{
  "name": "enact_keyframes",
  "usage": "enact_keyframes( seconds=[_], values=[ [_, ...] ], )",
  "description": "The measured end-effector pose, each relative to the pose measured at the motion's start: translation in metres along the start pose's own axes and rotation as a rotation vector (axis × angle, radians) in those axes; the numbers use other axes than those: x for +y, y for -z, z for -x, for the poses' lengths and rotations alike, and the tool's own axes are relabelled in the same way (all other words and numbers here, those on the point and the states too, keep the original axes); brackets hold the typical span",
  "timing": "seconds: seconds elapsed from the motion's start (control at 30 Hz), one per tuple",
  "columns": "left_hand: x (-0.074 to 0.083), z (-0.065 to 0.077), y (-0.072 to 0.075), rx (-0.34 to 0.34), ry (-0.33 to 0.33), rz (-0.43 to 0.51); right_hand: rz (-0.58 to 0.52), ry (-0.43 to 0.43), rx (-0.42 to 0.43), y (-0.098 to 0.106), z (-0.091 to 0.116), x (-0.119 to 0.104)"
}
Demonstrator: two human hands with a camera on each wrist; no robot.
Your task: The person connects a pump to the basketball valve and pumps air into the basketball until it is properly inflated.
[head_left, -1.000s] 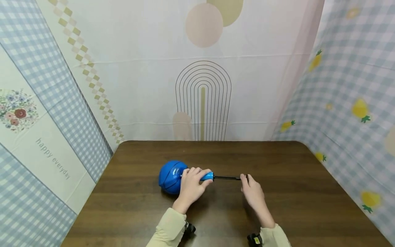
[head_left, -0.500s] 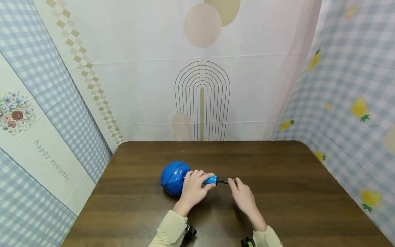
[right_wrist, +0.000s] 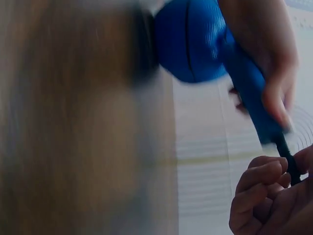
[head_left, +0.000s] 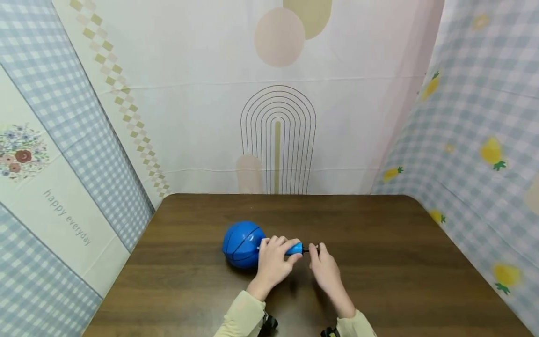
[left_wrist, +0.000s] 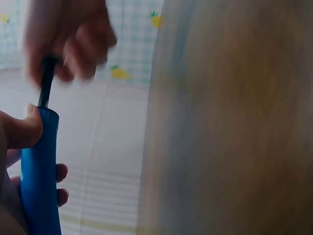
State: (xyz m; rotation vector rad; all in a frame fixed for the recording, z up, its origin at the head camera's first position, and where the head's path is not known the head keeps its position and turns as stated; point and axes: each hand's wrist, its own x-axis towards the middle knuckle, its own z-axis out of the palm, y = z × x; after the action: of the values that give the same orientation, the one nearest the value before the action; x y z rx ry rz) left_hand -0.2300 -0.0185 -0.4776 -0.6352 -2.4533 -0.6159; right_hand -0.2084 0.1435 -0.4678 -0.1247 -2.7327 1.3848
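Blue ball [head_left: 241, 245] just L of L hand [head_left: 274, 263], whose fingers wrap blue barrel [head_left: 296, 248]; R hand [head_left: 326, 271] pinches black rod [left_wrist: 45, 88] just past L thumb [left_wrist: 24, 132]. Off-axis R push could bend rod, or, w/ slack L grip, shift barrel vs. ball.

A cloth-hung corner around a dark wood surface [head_left: 412, 262], as I see it through the head camera.
Behind the surface, with its rounded far corners, I get a creased off-white backdrop [head_left: 189, 126] printed with nested thin-line arches [head_left: 294, 140], a pink circle [head_left: 280, 37] overlapping an olive shape [head_left: 313, 18], and a slanting strip of diamonds [head_left: 122, 103]. On my left hangs a blue-and-white gingham cloth [head_left: 63, 84] with a pale panel carrying a floral bouquet print [head_left: 21, 152] and the lettering "happy everyday" [head_left: 66, 217]; on my right, a rippled pale checked cloth [head_left: 463, 187] dotted with leafy yellow fruit. The light looks soft and even.
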Motion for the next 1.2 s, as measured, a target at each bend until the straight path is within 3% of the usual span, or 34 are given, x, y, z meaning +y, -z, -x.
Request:
enact_keyframes(
  seconds=[0.13,0.3,0.53,0.73,0.87,1.07,1.2],
  values=[
    [0.002,0.002,0.000,-0.040,-0.007,0.019,0.026,0.026,-0.042,-0.007,0.004,0.001],
    [-0.010,-0.003,0.009,-0.113,-0.010,0.063,0.089,0.031,-0.021,0.008,0.001,0.007],
    [-0.024,-0.005,0.018,-0.075,0.055,0.035,-0.002,-0.053,0.038,0.032,-0.004,0.020],
    [-0.010,0.000,0.006,-0.080,0.001,-0.071,-0.142,-0.080,-0.021,0.010,0.000,0.016],
    [0.000,0.004,0.000,-0.096,-0.047,-0.084,-0.132,-0.054,-0.081,-0.007,0.004,0.012],
    [-0.006,0.001,0.004,-0.128,-0.041,0.007,-0.061,-0.030,-0.121,-0.003,0.005,0.008],
    [-0.014,-0.003,0.011,-0.155,0.001,0.070,-0.044,-0.024,-0.082,0.011,0.001,0.006]
  ],
)
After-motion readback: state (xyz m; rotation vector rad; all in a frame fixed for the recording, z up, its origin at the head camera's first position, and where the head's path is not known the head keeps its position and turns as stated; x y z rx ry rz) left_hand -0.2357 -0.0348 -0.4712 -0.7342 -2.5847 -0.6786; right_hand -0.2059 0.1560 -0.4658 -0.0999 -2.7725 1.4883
